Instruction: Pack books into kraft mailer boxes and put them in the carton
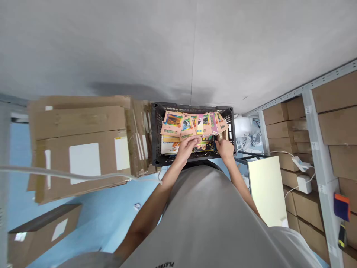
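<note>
A black plastic crate (192, 108) sits in front of me, holding several thin booklets with colourful pictures. Pink-covered booklets (172, 124) lie fanned out in an overlapping row across its far half. Along the near half, other picture booklets (205, 146) show yellow, white and dark covers. My left hand (186, 149) is over the near middle of the crate, its fingers closed at the lower edge of a pink booklet (188, 128). At the crate's right end, my right hand (225, 149) reaches in with its fingers curled down; the fingertips and whatever they hold are hidden.
Flattened cardboard boxes (80, 123) are stacked left of the crate, with a pale cable (83, 174) crossing in front. Shelving (315, 134) with brown cartons stands at the right, near a pale yellow panel (264, 190). A grey wall (156, 48) rises behind the crate.
</note>
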{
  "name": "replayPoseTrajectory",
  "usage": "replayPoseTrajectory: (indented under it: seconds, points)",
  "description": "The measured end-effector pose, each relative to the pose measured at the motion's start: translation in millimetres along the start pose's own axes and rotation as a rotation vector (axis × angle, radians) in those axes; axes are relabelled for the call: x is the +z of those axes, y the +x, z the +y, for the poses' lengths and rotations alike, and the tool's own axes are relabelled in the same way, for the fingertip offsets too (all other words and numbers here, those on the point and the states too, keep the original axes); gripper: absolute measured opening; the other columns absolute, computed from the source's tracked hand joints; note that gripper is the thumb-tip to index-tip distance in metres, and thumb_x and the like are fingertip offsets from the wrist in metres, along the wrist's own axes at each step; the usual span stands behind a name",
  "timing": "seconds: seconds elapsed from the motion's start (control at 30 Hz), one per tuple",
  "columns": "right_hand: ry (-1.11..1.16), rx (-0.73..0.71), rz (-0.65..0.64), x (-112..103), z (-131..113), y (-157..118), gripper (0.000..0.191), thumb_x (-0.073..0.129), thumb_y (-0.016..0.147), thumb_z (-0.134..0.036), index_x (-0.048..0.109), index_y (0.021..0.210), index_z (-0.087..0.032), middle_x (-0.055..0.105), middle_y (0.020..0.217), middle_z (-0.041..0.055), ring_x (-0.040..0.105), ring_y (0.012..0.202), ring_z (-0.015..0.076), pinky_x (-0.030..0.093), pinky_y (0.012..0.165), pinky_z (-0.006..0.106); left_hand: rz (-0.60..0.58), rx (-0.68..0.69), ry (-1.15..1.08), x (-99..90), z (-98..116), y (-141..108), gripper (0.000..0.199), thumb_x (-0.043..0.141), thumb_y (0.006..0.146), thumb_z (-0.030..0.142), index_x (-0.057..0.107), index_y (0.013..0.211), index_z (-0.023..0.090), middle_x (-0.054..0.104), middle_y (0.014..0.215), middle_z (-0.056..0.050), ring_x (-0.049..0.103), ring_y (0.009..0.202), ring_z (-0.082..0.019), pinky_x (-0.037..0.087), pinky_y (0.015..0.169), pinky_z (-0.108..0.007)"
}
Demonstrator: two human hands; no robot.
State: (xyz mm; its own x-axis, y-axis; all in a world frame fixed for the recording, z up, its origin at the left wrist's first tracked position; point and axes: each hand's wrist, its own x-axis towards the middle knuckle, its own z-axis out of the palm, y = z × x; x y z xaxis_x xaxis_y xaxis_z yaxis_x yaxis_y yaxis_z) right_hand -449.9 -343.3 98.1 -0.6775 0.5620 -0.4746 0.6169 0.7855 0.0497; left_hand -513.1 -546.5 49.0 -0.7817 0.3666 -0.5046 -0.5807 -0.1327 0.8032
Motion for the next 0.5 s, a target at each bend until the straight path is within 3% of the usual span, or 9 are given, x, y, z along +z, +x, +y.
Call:
replayPoseTrajectory:
  seconds: [0.13, 0.27, 0.37, 0.5]
  points:
    - [0.138, -0.220, 0.013, -2, -13, 2, 0.043, 0.056, 0.116, -0.051, 0.086, 0.108, -0.022, 0.088, 0.103, 0.0157, 0.084, 0.102, 0.0312, 0.058, 0.090, 0.035, 0.137, -0.010, 0.103, -25.4, -23, 9, 0.040, 0.087, 0.080, 0.055, 0.081, 0.103, 0.022, 0.085, 0.118, -0.013, 0.077, 0.121, -0.034, 0.058, 0.113, -0.047]
    - [0.327, -0.496, -0.237, 18, -52, 9, 0.031, 0.065, 0.114, -0.045, 0.087, 0.110, -0.023, 0.089, 0.106, 0.0081, 0.084, 0.104, 0.0275, 0.054, 0.086, 0.029, 0.276, 0.040, 0.486, -51.2, -44, 11, 0.026, 0.085, 0.080, 0.039, 0.072, 0.098, 0.024, 0.080, 0.116, -0.015, 0.070, 0.129, -0.040, 0.050, 0.122, -0.055]
    - [0.282, -0.543, -0.394, 41, -85, 12, 0.030, 0.066, 0.113, -0.044, 0.086, 0.112, -0.021, 0.089, 0.112, 0.0085, 0.082, 0.103, 0.0258, 0.053, 0.085, 0.028, 0.295, 0.109, 0.705, -64.4, -48, 11, 0.022, 0.082, 0.081, 0.030, 0.068, 0.097, 0.025, 0.076, 0.117, -0.020, 0.068, 0.129, -0.045, 0.049, 0.123, -0.059]
    - [0.219, -0.466, -0.451, 69, -112, 13, 0.034, 0.067, 0.113, -0.047, 0.083, 0.109, -0.018, 0.088, 0.111, 0.0122, 0.081, 0.103, 0.0271, 0.054, 0.086, 0.028, 0.278, 0.071, 0.776, -73.2, -42, 13, 0.023, 0.076, 0.086, 0.026, 0.069, 0.108, 0.021, 0.075, 0.120, -0.023, 0.068, 0.129, -0.048, 0.049, 0.121, -0.062]
